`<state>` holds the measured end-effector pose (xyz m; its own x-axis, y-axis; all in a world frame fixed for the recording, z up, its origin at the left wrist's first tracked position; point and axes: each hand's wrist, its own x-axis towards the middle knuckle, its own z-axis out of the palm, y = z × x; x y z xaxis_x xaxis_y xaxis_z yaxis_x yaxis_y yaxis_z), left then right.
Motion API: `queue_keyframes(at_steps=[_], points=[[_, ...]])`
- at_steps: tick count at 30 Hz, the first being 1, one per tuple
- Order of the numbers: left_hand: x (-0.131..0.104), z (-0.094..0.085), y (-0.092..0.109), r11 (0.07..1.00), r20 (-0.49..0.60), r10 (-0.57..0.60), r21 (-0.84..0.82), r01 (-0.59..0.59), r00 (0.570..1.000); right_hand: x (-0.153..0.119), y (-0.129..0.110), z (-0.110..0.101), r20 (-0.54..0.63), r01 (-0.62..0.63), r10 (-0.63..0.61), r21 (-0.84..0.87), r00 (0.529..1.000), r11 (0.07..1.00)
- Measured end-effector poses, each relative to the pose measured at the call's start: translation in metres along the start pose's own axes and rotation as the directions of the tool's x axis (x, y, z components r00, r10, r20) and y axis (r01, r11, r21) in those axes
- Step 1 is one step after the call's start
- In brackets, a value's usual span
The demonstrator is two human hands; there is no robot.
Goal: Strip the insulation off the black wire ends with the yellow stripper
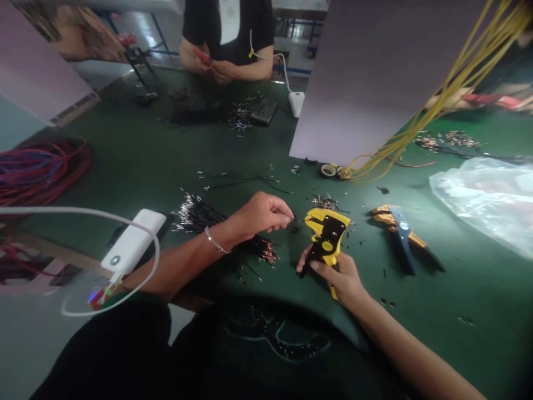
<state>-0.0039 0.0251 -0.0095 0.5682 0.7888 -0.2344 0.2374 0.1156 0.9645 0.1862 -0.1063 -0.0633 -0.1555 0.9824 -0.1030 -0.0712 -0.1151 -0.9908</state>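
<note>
Stripper [326,236] yellow w/ black; 2nd tool [400,229] orange & blue. Table [145,161] dk green. Wires [449,83] yellow, coil [37,172] red/blue. Power bank [134,240] white.

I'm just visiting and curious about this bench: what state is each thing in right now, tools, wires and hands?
Left hand: pinched on a thin black wire at the tool's head.
Right hand: gripping the yellow wire stripper, upright on the table.
Second stripper: lying flat, untouched.
Bundle of black wires: lying loose under the left wrist.
Power bank: cable plugged in.
Tape rolls: lying flat.
</note>
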Motion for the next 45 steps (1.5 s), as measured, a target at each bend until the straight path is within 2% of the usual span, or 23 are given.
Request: queue_keyframes(at_steps=[2, 8, 11, 13, 15, 17, 19, 21, 24, 26, 28, 30, 32, 36, 38, 41, 45], points=[[-0.001, -0.001, 0.001, 0.999, -0.055, 0.027, 0.047, -0.025, 0.998, 0.001, -0.003, -0.004, -0.016, 0.025, -0.025, -0.014, 1.0, 1.0], [-0.01, -0.001, 0.012, 0.951, -0.19, 0.186, 0.283, -0.128, 0.964, 0.005, -0.01, -0.016, -0.244, 0.024, -0.088, -0.254, 0.966, 0.967], [-0.013, 0.003, 0.014, 0.935, -0.21, 0.229, 0.319, -0.154, 0.951, 0.004, -0.012, -0.018, -0.248, 0.029, -0.115, -0.326, 0.962, 0.945], [-0.015, 0.005, 0.014, 0.933, -0.202, 0.229, 0.324, -0.156, 0.952, 0.003, -0.014, -0.017, -0.251, 0.004, -0.13, -0.446, 0.959, 0.895], [-0.017, 0.006, 0.016, 0.931, -0.195, 0.229, 0.329, -0.157, 0.954, 0.002, -0.016, -0.016, -0.282, -0.044, -0.176, -0.632, 0.943, 0.774], [-0.019, 0.006, 0.019, 0.925, -0.196, 0.242, 0.341, -0.165, 0.95, 0.001, -0.017, -0.015, -0.296, -0.094, -0.256, -0.802, 0.92, 0.59], [-0.022, 0.005, 0.022, 0.92, -0.212, 0.264, 0.348, -0.18, 0.941, 0.0, -0.016, -0.013, -0.259, -0.109, -0.344, -0.911, 0.903, 0.398], [-0.024, 0.005, 0.025, 0.921, -0.232, 0.277, 0.341, -0.189, 0.933, 0.0, -0.012, -0.009, -0.173, -0.082, -0.388, -0.967, 0.905, 0.24], [-0.024, 0.006, 0.025, 0.933, -0.242, 0.267, 0.306, -0.188, 0.933, 0.001, -0.005, -0.002, -0.001, 0.037, -0.38, -0.995, 0.925, 0.091], [-0.024, 0.007, 0.024, 0.947, -0.235, 0.242, 0.269, -0.177, 0.941, 0.001, -0.002, 0.002, 0.087, 0.108, -0.344, -0.993, 0.935, 0.042], [-0.023, 0.008, 0.022, 0.961, -0.223, 0.209, 0.228, -0.158, 0.952, 0.001, -0.003, 0.004, 0.13, 0.154, -0.307, -0.987, 0.943, 0.054], [-0.022, 0.009, 0.02, 0.969, -0.216, 0.185, 0.203, -0.141, 0.959, 0.001, -0.006, 0.003, 0.134, 0.179, -0.294, -0.975, 0.946, 0.132], [-0.021, 0.011, 0.017, 0.971, -0.2, 0.167, 0.201, -0.126, 0.965, 0.001, -0.01, 0.001, 0.108, 0.198, -0.322, -0.945, 0.941, 0.261], [-0.02, 0.018, 0.011, 0.972, -0.114, 0.133, 0.209, -0.107, 0.985, -0.001, -0.014, -0.002, -0.028, 0.214, -0.394, -0.804, 0.919, 0.555], [-0.021, 0.023, 0.009, 0.974, -0.066, 0.112, 0.205, -0.096, 0.992, -0.001, -0.017, -0.002, -0.074, 0.217, -0.395, -0.736, 0.915, 0.641], [-0.022, 0.031, 0.006, 0.971, -0.005, 0.094, 0.223, -0.09, 0.996, -0.001, -0.022, 0.0, -0.072, 0.236, -0.387, -0.685, 0.919, 0.689], [-0.023, 0.036, 0.003, 0.96, 0.035, 0.095, 0.263, -0.101, 0.995, -0.001, -0.027, 0.003, -0.028, 0.286, -0.409, -0.671, 0.912, 0.684]])
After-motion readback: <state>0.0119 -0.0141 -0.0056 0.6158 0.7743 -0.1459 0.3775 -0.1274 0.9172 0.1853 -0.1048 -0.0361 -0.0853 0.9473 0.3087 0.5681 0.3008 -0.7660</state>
